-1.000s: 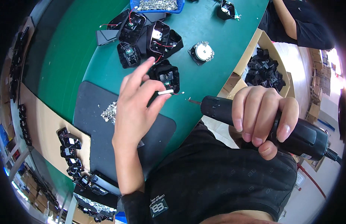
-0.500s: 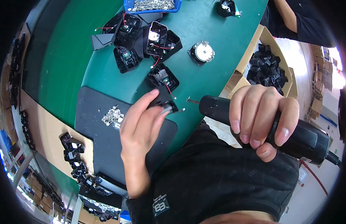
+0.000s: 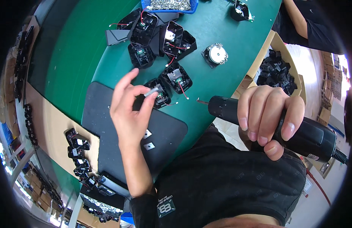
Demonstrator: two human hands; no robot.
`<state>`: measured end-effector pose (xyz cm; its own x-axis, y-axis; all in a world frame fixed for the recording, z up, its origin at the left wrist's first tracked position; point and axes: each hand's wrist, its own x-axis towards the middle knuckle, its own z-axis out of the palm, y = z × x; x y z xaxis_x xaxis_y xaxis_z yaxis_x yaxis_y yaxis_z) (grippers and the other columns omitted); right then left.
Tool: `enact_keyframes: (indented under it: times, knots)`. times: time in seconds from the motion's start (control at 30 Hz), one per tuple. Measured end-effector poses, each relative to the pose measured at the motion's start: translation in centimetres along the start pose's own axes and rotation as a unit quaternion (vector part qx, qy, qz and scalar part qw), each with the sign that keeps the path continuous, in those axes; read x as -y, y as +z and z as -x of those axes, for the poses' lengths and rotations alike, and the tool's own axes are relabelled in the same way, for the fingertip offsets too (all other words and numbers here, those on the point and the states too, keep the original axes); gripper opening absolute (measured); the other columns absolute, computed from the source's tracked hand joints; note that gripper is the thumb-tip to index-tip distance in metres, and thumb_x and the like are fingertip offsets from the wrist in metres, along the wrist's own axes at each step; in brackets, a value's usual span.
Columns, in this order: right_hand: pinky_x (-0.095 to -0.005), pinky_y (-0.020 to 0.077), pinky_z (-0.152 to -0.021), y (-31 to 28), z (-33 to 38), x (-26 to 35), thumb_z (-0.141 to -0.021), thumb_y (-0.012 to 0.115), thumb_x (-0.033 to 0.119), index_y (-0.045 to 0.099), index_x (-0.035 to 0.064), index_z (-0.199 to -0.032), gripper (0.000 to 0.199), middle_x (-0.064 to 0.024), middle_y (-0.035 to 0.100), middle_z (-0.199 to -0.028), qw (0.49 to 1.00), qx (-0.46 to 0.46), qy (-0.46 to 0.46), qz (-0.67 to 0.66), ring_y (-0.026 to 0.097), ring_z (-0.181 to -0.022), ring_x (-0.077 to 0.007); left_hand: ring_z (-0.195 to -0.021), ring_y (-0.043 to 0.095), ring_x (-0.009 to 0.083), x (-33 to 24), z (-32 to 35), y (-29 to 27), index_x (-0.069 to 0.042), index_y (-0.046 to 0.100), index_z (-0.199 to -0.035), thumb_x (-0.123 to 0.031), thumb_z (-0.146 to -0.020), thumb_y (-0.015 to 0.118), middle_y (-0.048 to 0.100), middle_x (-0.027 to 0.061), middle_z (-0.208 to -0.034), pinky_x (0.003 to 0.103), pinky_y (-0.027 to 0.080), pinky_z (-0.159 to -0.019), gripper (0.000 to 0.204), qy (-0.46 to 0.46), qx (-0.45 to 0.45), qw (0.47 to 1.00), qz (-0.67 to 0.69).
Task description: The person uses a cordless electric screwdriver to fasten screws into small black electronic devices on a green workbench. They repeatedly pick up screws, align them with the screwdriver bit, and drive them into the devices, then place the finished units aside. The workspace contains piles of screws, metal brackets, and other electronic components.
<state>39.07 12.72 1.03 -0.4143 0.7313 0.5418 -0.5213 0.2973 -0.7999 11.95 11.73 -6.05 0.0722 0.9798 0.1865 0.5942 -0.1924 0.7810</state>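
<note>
My left hand (image 3: 131, 102) pinches a small grey metal piece (image 3: 153, 90) between thumb and forefinger, over an open black plastic housing (image 3: 163, 99) that stands on the green table. A short wire with a white plug sticks out of that housing. Touching or close beside it is a second open black housing (image 3: 176, 78) with a grey metal piece, a small green board and a red wire inside. My right hand (image 3: 269, 117) is wrapped round a black corded electric screwdriver (image 3: 308, 138), its bit pointing left toward the housings. Something small, perhaps a screw, sits at the bit's tip (image 3: 198, 100).
More black housings (image 3: 143, 28) pile up at the back, by a blue tray (image 3: 196, 8) of metal parts. A round speaker-like part (image 3: 216, 55) holds screws. Two square plates (image 3: 149, 145) lie on the black mat (image 3: 172, 129). A cardboard box (image 3: 295, 72) stands right; a person (image 3: 297, 19) sits beyond.
The black housing my left hand held now rests beside the other one, and the hand keeps only the metal piece. The view has shifted slightly; the screwdriver stays in my right hand.
</note>
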Motion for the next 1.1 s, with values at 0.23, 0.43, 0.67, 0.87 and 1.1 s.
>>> enact_keyframes:
  times: [0.23,0.43,0.67,0.87,1.1]
  knots:
    - [-0.0274,0.0531,-0.074,0.2,-0.3,-0.1,-0.079,0.071,0.007,0.053,0.0187,-0.108,0.036,0.0029,0.065,-0.079,1.0,0.0,0.008,-0.002,0.064,-0.071,-0.0101,-0.063,0.059,0.0114,0.4,-4.9,-0.8,0.0,0.063,-0.091,-0.002,-0.08,0.072,0.068,0.0112,-0.109,0.025,0.047,-0.057,0.014,-0.038,0.121,0.991,0.047]
    - [-0.0274,0.051,-0.073,0.6,-0.6,-0.2,-0.078,0.071,0.007,0.053,0.0185,-0.108,0.036,0.0033,0.064,-0.077,0.999,-0.024,0.017,-0.013,0.063,-0.07,-0.01,-0.074,0.065,0.0102,0.9,-5.3,-1.7,0.002,0.062,-0.09,0.0,-0.082,0.071,0.07,0.0098,-0.106,0.025,0.053,-0.067,0.013,-0.017,0.119,0.992,0.024]
    - [-0.0264,0.0496,-0.073,1.4,-1.1,-1.3,-0.079,0.071,0.009,0.053,0.0187,-0.11,0.037,0.0037,0.063,-0.078,1.0,-0.009,0.004,-0.028,0.062,-0.071,-0.0091,-0.082,0.069,0.0257,0.3,-0.3,-8.1,0.001,0.061,-0.092,0.001,-0.077,0.073,0.069,0.0132,-0.104,0.032,0.054,-0.072,0.019,0.003,0.082,0.992,-0.095]
    - [-0.0311,0.0479,-0.068,2.4,-2.2,-2.9,-0.082,0.069,0.008,0.048,0.0158,-0.112,0.037,0.0016,0.059,-0.076,0.997,0.017,0.005,-0.07,0.058,-0.065,-0.0135,-0.091,0.066,0.0336,-0.8,7.7,-14.4,0.0,0.061,-0.087,0.002,-0.073,0.074,0.068,0.0148,-0.1,0.039,0.053,-0.078,0.019,-0.073,0.145,0.971,-0.175]
    - [-0.0298,0.0447,-0.067,5.0,-3.2,-4.6,-0.083,0.07,0.011,0.048,0.0183,-0.114,0.038,0.0035,0.058,-0.079,0.994,0.015,0.03,-0.106,0.056,-0.067,-0.0114,-0.106,0.061,0.033,-1.3,12.3,-15.7,-0.002,0.06,-0.083,-0.003,-0.067,0.073,0.064,0.0112,-0.111,0.043,0.05,-0.088,0.02,-0.088,0.237,0.952,-0.171]
